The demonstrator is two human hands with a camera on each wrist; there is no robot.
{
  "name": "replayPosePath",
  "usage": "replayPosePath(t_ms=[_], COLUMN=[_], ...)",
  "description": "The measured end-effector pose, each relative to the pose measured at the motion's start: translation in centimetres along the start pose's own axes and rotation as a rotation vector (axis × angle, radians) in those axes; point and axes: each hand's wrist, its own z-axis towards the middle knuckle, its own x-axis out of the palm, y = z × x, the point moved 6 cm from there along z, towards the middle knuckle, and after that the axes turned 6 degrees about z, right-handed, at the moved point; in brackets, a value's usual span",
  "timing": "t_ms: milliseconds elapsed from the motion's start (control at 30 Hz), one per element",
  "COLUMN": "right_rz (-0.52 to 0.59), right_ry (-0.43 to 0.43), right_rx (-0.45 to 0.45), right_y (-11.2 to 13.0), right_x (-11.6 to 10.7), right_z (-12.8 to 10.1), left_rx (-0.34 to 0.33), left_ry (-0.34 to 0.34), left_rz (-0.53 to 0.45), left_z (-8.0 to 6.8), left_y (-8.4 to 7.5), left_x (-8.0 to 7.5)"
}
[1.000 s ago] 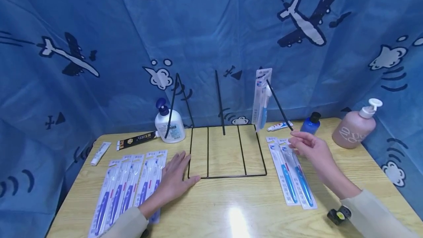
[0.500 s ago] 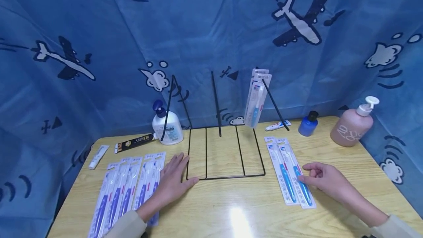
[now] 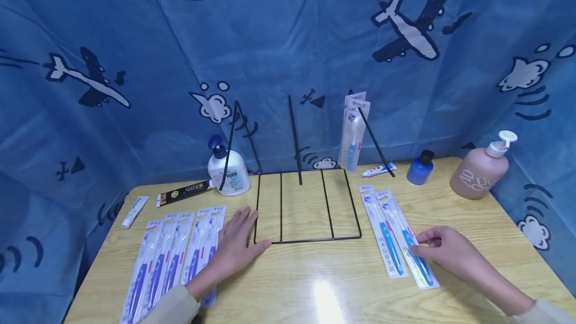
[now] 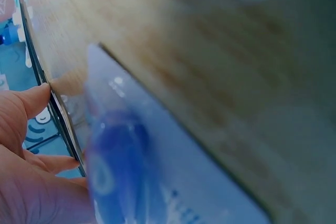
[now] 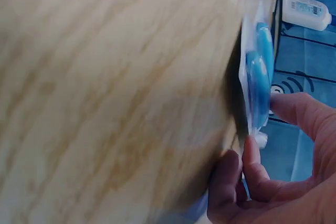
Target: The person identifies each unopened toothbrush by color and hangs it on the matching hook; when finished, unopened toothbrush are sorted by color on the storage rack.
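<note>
My right hand [image 3: 454, 254] pinches the edge of a packaged blue toothbrush [image 3: 408, 241] on the table. In the right wrist view the thumb lies on its clear front and the fingertips are at its edge. A second packaged blue toothbrush [image 3: 384, 236] lies just left of it. My left hand [image 3: 238, 239] rests, fingers extended, at the front left corner of a black wire rack [image 3: 307, 240]. Packaged toothbrushes [image 3: 355, 136] with blue handles hang from the rack's right arm. Several packaged purple toothbrushes [image 3: 155, 269] lie beside and partly under the left forearm.
Behind the rack's left side stands a white pump bottle [image 3: 229, 174], with a black toothpaste tube [image 3: 184, 194] and a small white tube [image 3: 135, 211] farther left. At the back right are a small tube [image 3: 379, 169], a blue bottle [image 3: 420, 168] and a pink pump bottle [image 3: 479, 174].
My right hand has left the rack's right arm and come down to the right blue toothbrush pack, now pinched and slightly turned rightward. The hanging packs have swung. The left hand has stayed.
</note>
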Motion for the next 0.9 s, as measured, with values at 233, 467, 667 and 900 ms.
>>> replayPosePath(t_ms=[233,467,667,900], right_rz=[0.148,0.373,0.532,0.613], right_ry=[0.099,0.422,0.547,0.468], right_rx=[0.018,0.017,-0.063,-0.172], right_y=[-0.8,-1.3,-0.2,2.2], right_x=[-0.8,-0.4,1.3,1.6], right_z=[-0.8,-2.5,-3.6,-4.4], left_rx=[0.036,0.035,0.017,0.021], left_ry=[-0.043,-0.048,-0.022,-0.003], left_rz=[-0.029,-0.021,-0.01,-0.01], left_z=[-0.1,0.1,-0.1,0.1], left_y=[0.2,0.8,0.3,0.0], left_x=[0.3,0.7,0.0,0.0])
